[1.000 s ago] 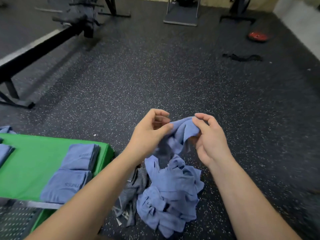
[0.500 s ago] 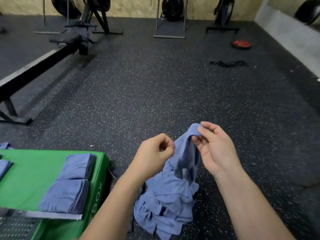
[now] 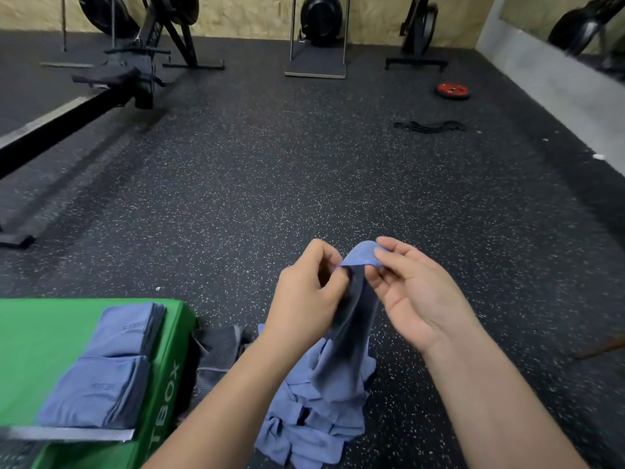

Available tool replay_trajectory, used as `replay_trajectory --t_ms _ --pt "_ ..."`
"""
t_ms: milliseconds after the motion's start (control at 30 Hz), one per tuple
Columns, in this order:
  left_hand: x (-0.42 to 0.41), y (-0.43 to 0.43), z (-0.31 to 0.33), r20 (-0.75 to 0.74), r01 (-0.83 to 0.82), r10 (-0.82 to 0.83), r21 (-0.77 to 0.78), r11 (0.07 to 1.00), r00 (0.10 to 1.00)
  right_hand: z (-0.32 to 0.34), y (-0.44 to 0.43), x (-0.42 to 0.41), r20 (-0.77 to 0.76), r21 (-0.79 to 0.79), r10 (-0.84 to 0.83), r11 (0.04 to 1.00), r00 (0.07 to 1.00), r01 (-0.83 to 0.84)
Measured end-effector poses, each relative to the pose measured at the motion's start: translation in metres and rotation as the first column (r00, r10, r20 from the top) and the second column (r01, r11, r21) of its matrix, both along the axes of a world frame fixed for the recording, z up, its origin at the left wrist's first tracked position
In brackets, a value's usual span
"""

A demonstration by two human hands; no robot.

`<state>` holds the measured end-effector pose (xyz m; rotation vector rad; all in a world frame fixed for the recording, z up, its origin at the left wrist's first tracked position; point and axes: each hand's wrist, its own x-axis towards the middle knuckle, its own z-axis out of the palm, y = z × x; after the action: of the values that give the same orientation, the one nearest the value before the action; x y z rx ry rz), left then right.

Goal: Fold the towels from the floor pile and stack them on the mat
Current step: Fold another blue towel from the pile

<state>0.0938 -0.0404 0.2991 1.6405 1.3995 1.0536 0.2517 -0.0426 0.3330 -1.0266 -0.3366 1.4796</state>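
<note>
A blue towel hangs between my hands over the floor pile. My left hand pinches its top edge with closed fingers, and my right hand pinches the same edge just to the right. Below lies the crumpled pile of blue towels, with a grey towel at its left. The green mat at the lower left carries two stacks of folded blue towels, the far stack and the near stack.
The floor is black speckled rubber. A rowing machine runs along the left. A red weight plate and a black strap lie at the far right. More gym machines stand along the back wall.
The camera view tilted up. My left hand had let go of the towel and now pinches its top edge again beside my right hand; the towel hangs longer from the pile.
</note>
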Motion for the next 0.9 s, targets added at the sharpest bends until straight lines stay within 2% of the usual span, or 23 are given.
replay_trajectory --t_ms 67,367,567,667,767,833,900 --pt "-0.008 0.004 -0.002 0.001 -0.032 0.032 0.015 0.999 1.000 0.002 0.001 0.006 0.018 0.014 -0.002 1.000 1.000 0.002" --pt "-0.060 0.024 -0.021 -0.384 -0.032 0.032 0.008 0.999 0.923 -0.003 0.003 0.035 0.113 0.027 -0.026 0.999 0.993 0.024" --pt "-0.087 0.033 -0.015 -0.343 -0.119 0.102 -0.031 0.992 0.934 -0.002 0.008 0.045 0.242 0.042 -0.058 0.998 0.969 0.049" --pt "-0.101 0.035 -0.015 -0.166 -0.122 0.103 -0.111 0.986 0.981 -0.001 0.008 0.044 0.275 0.023 -0.017 1.000 0.961 0.011" --pt "-0.102 0.034 -0.009 -0.003 -0.120 0.121 -0.104 0.987 0.993 -0.002 0.006 0.040 0.362 0.007 0.027 0.999 0.932 -0.032" --pt "-0.095 0.032 -0.007 -0.001 -0.079 0.079 -0.092 0.993 0.997 -0.003 0.003 0.035 0.451 -0.003 0.066 0.997 0.890 -0.072" --pt "-0.085 0.027 -0.007 -0.088 -0.017 0.008 -0.107 0.994 0.996 -0.002 -0.002 0.027 0.510 -0.029 0.143 0.988 0.848 -0.149"
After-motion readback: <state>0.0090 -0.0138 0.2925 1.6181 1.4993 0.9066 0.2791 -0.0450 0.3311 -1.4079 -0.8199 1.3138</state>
